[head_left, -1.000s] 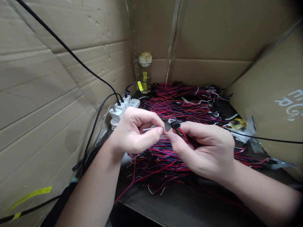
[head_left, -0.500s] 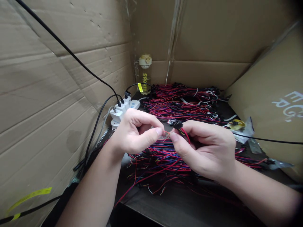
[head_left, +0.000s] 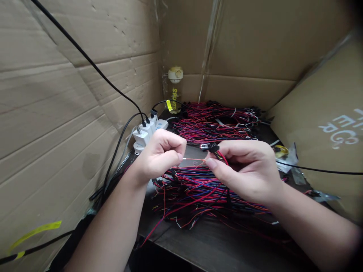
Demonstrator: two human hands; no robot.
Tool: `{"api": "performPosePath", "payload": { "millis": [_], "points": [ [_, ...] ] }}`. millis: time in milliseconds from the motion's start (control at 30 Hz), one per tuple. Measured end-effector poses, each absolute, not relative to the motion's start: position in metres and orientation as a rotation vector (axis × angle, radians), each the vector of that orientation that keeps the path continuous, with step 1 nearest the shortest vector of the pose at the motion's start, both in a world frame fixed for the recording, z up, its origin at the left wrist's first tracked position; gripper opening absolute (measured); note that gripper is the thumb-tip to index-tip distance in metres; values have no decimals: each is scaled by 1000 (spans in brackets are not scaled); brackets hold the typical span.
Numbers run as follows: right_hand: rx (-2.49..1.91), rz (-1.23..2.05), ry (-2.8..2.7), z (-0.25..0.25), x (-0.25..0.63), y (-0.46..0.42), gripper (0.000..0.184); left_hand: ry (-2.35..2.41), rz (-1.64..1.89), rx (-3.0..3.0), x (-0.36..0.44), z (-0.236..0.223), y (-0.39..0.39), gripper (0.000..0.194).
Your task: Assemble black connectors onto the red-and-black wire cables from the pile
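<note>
A thin orange wire (head_left: 194, 159) runs straight between my two hands, with a short white section beside the left fingers. My left hand (head_left: 161, 156) is closed in a pinch at that end; the fingers hide the wire's tip. My right hand (head_left: 246, 170) pinches the other end between thumb and index finger. It also grips a black multi-pin connector (head_left: 213, 148), whose red, yellow and black wires pass into the palm. Below both hands lies a heap of red, blue and black wires (head_left: 195, 185) with loose ends.
Tied bundles of red and black wire (head_left: 215, 128) lie at the back. White plug adapters (head_left: 144, 132) with black cables stand at the left, near a bottle with a cream lid (head_left: 175, 74). Cardboard walls (head_left: 244, 41) enclose the dark table (head_left: 193, 241). Plastic bags (head_left: 289, 158) lie at the right.
My left hand has moved left, away from the right, so a longer stretch of orange wire shows between them. Its fingers are curled tighter. The right hand keeps its grip on the connector.
</note>
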State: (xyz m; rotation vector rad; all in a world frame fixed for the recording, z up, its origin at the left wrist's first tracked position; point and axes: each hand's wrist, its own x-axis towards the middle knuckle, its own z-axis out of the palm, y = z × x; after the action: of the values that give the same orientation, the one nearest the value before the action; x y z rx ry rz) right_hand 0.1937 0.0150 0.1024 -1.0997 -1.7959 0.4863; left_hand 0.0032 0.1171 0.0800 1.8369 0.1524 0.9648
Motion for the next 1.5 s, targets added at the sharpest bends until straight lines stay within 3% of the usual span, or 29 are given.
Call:
{"api": "performPosePath", "payload": {
  "millis": [300,700,1500],
  "points": [
    [-1080,617,-1845,105,197,20,34,155,948,1950,0,90,114,26],
    [-1046,672,-1848,106,196,20,37,88,853,1921,5,92,112,18],
    [-1051,622,-1889,105,195,20,32,167,812,1973,4,95,110,20]
  ]
}}
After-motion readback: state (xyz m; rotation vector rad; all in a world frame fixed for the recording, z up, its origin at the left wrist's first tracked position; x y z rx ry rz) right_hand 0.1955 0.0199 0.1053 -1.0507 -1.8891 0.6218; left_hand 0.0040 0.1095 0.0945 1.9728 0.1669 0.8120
